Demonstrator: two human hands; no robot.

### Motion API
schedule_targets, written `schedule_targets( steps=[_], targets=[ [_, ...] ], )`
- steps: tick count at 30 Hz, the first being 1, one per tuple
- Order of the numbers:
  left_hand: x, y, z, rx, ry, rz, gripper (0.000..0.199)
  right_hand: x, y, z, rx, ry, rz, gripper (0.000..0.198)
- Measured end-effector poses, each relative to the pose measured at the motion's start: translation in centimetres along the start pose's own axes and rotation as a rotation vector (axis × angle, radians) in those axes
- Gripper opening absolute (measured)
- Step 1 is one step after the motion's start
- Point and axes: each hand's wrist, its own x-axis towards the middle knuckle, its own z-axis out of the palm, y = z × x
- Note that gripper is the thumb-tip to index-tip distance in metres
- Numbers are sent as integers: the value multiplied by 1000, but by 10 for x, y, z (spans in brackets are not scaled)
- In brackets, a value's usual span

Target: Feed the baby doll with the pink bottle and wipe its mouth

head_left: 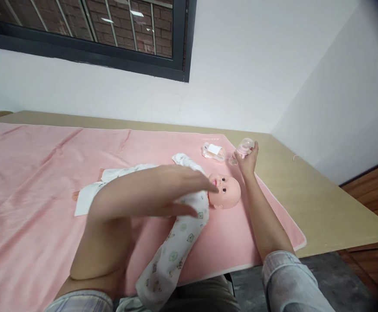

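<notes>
On a pink fabric sheet (46, 177), I have the clear, pink-collared plastic bottle (242, 150) gripped in my right hand (248, 163), near the bald, white-clothed doll (203, 202); my empty left hand (182, 180) extends above it. Bottle-handling, I judge; next needs a steady grip.

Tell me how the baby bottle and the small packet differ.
The baby bottle is gripped by the right hand, while the small packet lies on the pink blanket, untouched. The baby bottle has a pink part near its middle; the small packet shows a white patch. The baby bottle looks rounded, the small packet flatter and crinkled. Both look partly see-through.
</notes>
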Motion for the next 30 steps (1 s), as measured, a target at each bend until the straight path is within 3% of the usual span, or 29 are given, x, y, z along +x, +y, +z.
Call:
schedule_targets(
  steps=[3, 7, 14, 18, 23, 30],
  targets=[
    [17, -28, 7, 108, 93, 2, 38, 8, -24, -9, 27, 23, -61, 102],
    [35, -53, 19, 216, 167, -120, 38, 14, -64, -23, 82, 1, -174, 104],
    [52, -52, 37, 248, 325, -211, 52, -21, -147, -34, 312, -248, -329, 97],
    [59, -48, 43, 258, 399, -251, 64, -49, -185, -34, 452, -357, -315, 100],
    [64, -46, 43, 252, 424, -316, 66, -72, -208, -35, 544, -451, -253, 99],
    [61, -48, 41, 331, 419, -357, 54, -80, -209, -26, 668, -556, -133, 80]
  ],
)
